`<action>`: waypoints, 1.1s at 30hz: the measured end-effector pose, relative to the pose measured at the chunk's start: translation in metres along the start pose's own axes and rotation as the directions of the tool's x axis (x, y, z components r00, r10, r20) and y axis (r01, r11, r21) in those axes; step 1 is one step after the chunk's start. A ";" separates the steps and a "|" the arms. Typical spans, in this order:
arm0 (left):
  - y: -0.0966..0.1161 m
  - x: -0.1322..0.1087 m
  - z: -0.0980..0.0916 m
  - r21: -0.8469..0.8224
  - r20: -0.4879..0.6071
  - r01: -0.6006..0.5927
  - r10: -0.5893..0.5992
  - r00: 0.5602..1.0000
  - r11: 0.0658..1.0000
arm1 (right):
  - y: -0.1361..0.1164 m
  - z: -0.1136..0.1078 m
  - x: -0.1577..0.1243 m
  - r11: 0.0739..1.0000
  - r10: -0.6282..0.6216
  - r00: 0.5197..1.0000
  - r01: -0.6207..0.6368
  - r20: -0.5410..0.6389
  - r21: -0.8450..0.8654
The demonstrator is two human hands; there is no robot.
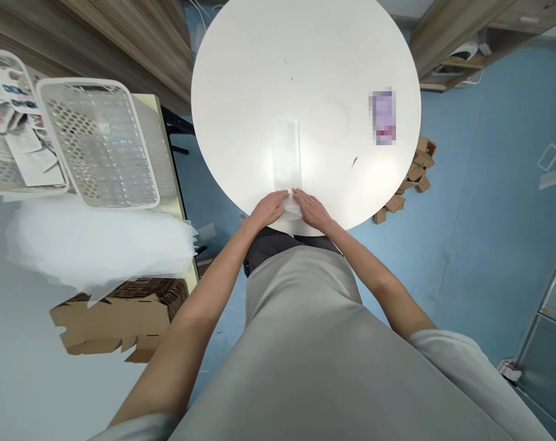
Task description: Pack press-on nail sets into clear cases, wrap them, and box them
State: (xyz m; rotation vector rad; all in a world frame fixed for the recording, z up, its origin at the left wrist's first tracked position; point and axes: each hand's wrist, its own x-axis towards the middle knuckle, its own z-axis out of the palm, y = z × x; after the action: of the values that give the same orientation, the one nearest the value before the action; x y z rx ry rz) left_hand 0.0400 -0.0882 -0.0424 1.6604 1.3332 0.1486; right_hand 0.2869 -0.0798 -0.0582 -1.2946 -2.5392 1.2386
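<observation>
On the white round table [241,122] lies a translucent, whitish plastic sheet [287,153], long and narrow, with a fold or raised strip along its right side. Its near end reaches almost to the table's front edge. My left hand [271,207] and my right hand [311,208] meet at that end, fingertips close together. Both have their fingers together on the sheet, the left at its left corner and the right at its right. A small flap of the sheet shows between them. The thumbs are partly hidden.
A blurred purple item [384,117] lies on the table's right. Left are a white plastic basket [144,177], another basket with papers [34,153], a pile of translucent sheets [103,242] and stacked flat cardboard boxes [122,312]. Small brown cardboard pieces [418,168] sit beyond the table's right edge.
</observation>
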 end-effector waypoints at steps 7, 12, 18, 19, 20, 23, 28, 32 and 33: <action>0.001 -0.007 0.002 -0.029 -0.038 0.032 -0.033 0.999 0.999 | 0.003 -0.019 0.011 0.999 0.033 0.999 -0.033 -0.028 0.008; 0.020 0.002 0.001 -0.071 -0.205 0.205 -0.216 0.955 0.976 | 0.002 -0.031 0.029 0.992 0.118 0.993 -0.118 -0.010 0.040; 0.031 0.021 0.000 -0.101 -0.280 0.406 -0.418 0.864 0.908 | -0.001 -0.028 0.045 0.936 0.352 0.930 -0.349 -0.103 0.044; 0.031 0.024 -0.001 -0.115 -0.286 0.430 -0.444 0.849 0.895 | -0.001 -0.026 0.047 0.920 0.392 0.910 -0.389 -0.137 0.050; 0.031 0.027 -0.001 -0.130 -0.291 0.451 -0.469 0.834 0.883 | -0.001 -0.023 0.049 0.905 0.425 0.889 -0.422 -0.169 0.058; 0.031 0.036 -0.004 -0.184 -0.282 0.511 -0.543 0.791 0.840 | -0.002 -0.018 0.055 0.873 0.486 0.844 -0.480 -0.225 0.087; 0.035 0.049 -0.008 -0.223 -0.365 0.532 -0.576 0.732 0.817 | -0.010 -0.019 0.068 0.901 0.419 0.859 -0.433 -0.294 0.019; 0.039 0.052 -0.011 -0.016 -0.394 0.276 -0.260 0.881 0.961 | -0.018 -0.027 0.070 0.963 0.234 0.953 -0.255 -0.190 -0.089; 0.039 0.052 -0.012 0.033 -0.339 0.199 -0.176 0.924 0.980 | -0.018 -0.029 0.069 0.971 0.201 0.966 -0.218 -0.161 -0.094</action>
State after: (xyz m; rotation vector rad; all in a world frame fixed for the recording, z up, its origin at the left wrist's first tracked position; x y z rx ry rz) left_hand 0.0802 -0.0368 -0.0309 1.5992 1.7635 0.2853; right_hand 0.2404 -0.0191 -0.0479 -1.6506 -2.4472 0.9954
